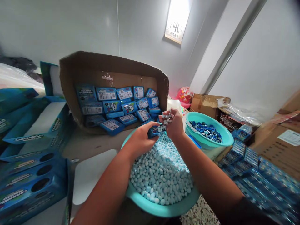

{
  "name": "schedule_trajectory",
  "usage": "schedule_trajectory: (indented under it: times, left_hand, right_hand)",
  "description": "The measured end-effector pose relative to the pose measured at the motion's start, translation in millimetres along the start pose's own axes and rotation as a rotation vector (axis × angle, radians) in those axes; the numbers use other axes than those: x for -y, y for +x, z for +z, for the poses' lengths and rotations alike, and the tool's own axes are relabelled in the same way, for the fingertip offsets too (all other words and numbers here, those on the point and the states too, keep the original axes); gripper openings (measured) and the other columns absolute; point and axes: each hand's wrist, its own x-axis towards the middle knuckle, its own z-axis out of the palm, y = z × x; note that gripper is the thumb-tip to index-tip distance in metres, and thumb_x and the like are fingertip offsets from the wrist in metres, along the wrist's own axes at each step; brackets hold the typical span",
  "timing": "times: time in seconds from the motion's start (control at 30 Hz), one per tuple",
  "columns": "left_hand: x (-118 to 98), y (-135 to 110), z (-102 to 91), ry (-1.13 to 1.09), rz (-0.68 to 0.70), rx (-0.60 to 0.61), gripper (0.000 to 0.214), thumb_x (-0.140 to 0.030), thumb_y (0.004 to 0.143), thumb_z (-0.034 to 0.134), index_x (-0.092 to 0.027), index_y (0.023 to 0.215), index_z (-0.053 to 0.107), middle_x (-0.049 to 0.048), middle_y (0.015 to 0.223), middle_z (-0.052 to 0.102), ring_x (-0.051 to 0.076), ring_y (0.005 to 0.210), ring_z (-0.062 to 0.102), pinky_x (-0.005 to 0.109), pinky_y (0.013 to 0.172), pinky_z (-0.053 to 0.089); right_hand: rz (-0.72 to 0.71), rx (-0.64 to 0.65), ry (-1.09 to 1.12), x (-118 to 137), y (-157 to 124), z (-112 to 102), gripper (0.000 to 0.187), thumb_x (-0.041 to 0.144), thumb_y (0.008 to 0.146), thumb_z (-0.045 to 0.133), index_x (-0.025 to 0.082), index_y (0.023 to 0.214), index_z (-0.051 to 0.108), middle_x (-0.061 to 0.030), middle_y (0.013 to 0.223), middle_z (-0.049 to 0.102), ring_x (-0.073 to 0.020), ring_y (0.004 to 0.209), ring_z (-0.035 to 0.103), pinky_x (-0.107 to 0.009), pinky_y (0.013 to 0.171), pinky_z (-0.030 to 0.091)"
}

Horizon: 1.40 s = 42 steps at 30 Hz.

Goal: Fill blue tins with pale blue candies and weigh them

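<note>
My left hand (144, 136) is wrapped round a small blue candy box (153, 131), held tilted above a turquoise basin (161, 212). Pale blue and white candies (161, 175) fill that basin. Cupped close beside the box, my right hand (174, 125) holds a handful of the same candies (167, 118). Some candies lie at the box's mouth, between the two hands. Part of the box is hidden behind my left fingers.
Behind the basin, a cardboard box (112, 62) on its side holds several blue candy boxes (110, 107). A second turquoise basin (228, 137) contains dark blue shiny pieces (206, 129). Blue display cartons (30, 178) stand at left; wrapped blue packs (264, 184) are stacked at right.
</note>
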Motion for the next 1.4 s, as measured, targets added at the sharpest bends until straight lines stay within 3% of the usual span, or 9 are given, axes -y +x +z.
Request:
schedule_trajectory:
  times: [0.17,0.27,0.43,0.6,0.73,0.9,1.13,1.4]
  left_hand:
    - [1.7,-1.0,-0.3,-0.008,-0.044,-0.007,0.044,-0.023,0.080,0.067,-0.026,0.122,0.055,-0.0022,0.095,0.069,0.015,0.078,0.062,0.027,0.075,0.047]
    - [2.6,-1.2,-1.5,0.041,-0.026,-0.014,0.032,-0.023,0.081,0.064,-0.025,0.112,0.055,-0.0029,0.088,0.065,0.016,0.077,0.060,0.028,0.075,0.047]
    - [5.0,-0.1,-0.6,0.023,0.108,-0.051,0.022,-0.019,0.081,0.062,-0.023,0.102,0.059,0.0037,0.110,0.065,0.020,0.106,0.060,0.035,0.097,0.046]
    - [6.2,0.2,1.7,0.019,0.114,-0.045,0.026,-0.019,0.082,0.061,-0.021,0.107,0.061,0.0065,0.115,0.066,0.023,0.111,0.060,0.039,0.103,0.046]
    - [6.2,-0.7,1.9,0.036,0.077,-0.068,0.029,-0.019,0.081,0.062,-0.020,0.109,0.060,0.0066,0.115,0.066,0.022,0.110,0.061,0.038,0.101,0.047]
    - [5.3,-2.8,1.8,0.042,-0.033,-0.101,0.037,-0.024,0.080,0.065,-0.021,0.115,0.053,0.0045,0.109,0.066,0.019,0.094,0.064,0.033,0.086,0.052]
    - [4.7,-1.2,1.7,0.091,0.011,-0.157,0.028,-0.025,0.082,0.061,-0.019,0.109,0.059,0.0065,0.112,0.066,0.022,0.101,0.063,0.036,0.093,0.050]
    - [8.3,-2.8,1.3,0.062,-0.021,-0.140,0.035,-0.026,0.080,0.064,-0.020,0.114,0.057,0.0055,0.112,0.067,0.021,0.096,0.064,0.034,0.087,0.052]
  right_hand:
    - [0.011,0.034,0.000,2.7,-4.0,1.3,0.021,0.021,0.090,0.045,0.017,0.073,0.056,-0.0008,0.063,0.062,-0.0150,0.058,0.066,-0.023,0.057,0.056]
    - [-0.013,0.033,-0.018,1.1,-6.5,0.5,0.016,0.020,0.086,0.047,0.017,0.075,0.059,-0.0014,0.064,0.063,-0.0155,0.058,0.067,-0.024,0.060,0.057]
    - [-0.126,0.090,-0.106,-8.4,-5.1,-3.3,0.014,0.024,0.082,0.054,0.016,0.075,0.061,-0.0034,0.068,0.067,-0.0172,0.064,0.070,-0.024,0.063,0.056]
    - [-0.096,0.109,-0.149,-14.6,-3.3,-6.1,0.022,0.032,0.084,0.053,0.017,0.068,0.058,-0.0050,0.068,0.069,-0.0198,0.065,0.071,-0.028,0.066,0.054]
    - [-0.070,0.142,-0.178,-16.0,-8.9,-5.1,0.028,0.036,0.083,0.051,0.018,0.062,0.057,-0.0070,0.069,0.071,-0.0217,0.070,0.071,-0.032,0.071,0.054]
    - [-0.141,0.210,-0.249,-18.0,-15.1,-4.7,0.033,0.040,0.081,0.054,0.017,0.057,0.061,-0.0083,0.071,0.072,-0.0205,0.080,0.070,-0.031,0.084,0.050]
    - [-0.199,0.297,-0.270,-17.6,-17.4,-5.5,0.037,0.047,0.081,0.060,0.018,0.059,0.067,-0.0068,0.073,0.073,-0.0214,0.080,0.068,-0.035,0.090,0.049]
    - [-0.176,0.400,-0.275,-15.0,-13.5,-7.5,0.057,0.069,0.084,0.056,0.017,0.068,0.072,-0.0092,0.087,0.075,-0.0243,0.095,0.068,-0.039,0.099,0.044]
